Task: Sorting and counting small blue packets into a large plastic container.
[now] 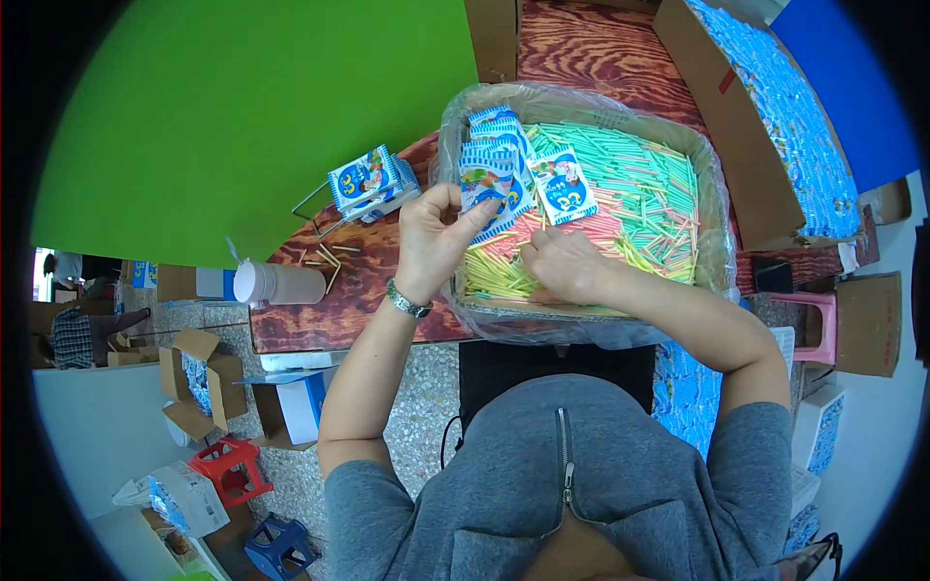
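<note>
My left hand pinches a small blue-and-white packet between thumb and fingers, above the left side of a plastic-lined box. My right hand is down among the thin coloured sticks in this box, its fingers curled together; what they grip, if anything, is hidden. Green sticks lie toward the back and right, pink in the middle, yellow in front. More packets overlap at the box's left, behind the held one. A single packet lies on the sticks just beyond my right hand.
Left of the box, a wire stand carries stacked packets. Near it are loose sticks and a pale pink bottle on the red wood-patterned table. A large carton of blue packets stands at the back right.
</note>
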Action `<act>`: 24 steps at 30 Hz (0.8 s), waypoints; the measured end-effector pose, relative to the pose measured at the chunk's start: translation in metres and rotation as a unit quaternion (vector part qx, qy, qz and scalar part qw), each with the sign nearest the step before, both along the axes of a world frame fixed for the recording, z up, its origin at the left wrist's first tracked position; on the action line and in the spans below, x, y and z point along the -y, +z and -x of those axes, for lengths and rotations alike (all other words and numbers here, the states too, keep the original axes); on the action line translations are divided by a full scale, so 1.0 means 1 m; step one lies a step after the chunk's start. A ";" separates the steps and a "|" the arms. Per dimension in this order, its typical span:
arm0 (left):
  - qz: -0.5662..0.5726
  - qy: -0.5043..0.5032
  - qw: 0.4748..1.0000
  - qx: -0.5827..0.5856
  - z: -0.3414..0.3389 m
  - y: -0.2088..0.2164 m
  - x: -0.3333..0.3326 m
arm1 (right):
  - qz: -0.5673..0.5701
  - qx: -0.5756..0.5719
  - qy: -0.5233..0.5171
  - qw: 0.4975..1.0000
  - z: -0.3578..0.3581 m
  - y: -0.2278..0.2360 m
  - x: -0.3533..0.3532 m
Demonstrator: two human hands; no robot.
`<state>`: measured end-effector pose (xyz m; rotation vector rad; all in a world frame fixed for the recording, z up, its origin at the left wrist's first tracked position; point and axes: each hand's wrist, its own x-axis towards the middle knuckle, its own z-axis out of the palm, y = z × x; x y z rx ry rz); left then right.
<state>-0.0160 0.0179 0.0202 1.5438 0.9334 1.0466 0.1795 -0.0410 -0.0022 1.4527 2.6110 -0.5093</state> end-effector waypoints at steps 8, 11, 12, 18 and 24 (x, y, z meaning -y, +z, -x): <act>-0.006 -0.004 1.000 0.024 -0.004 -0.007 -0.003 | -0.035 0.030 0.036 0.998 0.018 -0.021 0.000; -0.009 -0.005 1.000 0.011 -0.004 -0.005 -0.002 | -0.048 0.023 0.042 0.998 0.016 -0.032 0.003; -0.009 -0.003 1.000 0.006 -0.005 -0.004 -0.002 | -0.052 0.014 0.040 0.998 0.015 -0.036 0.004; -0.008 0.000 1.000 0.017 -0.006 -0.007 -0.005 | -0.031 -0.017 0.049 0.998 0.008 -0.023 0.000; 0.003 0.006 0.999 0.044 -0.009 -0.005 -0.007 | 0.121 -0.076 0.013 0.990 -0.021 0.030 -0.019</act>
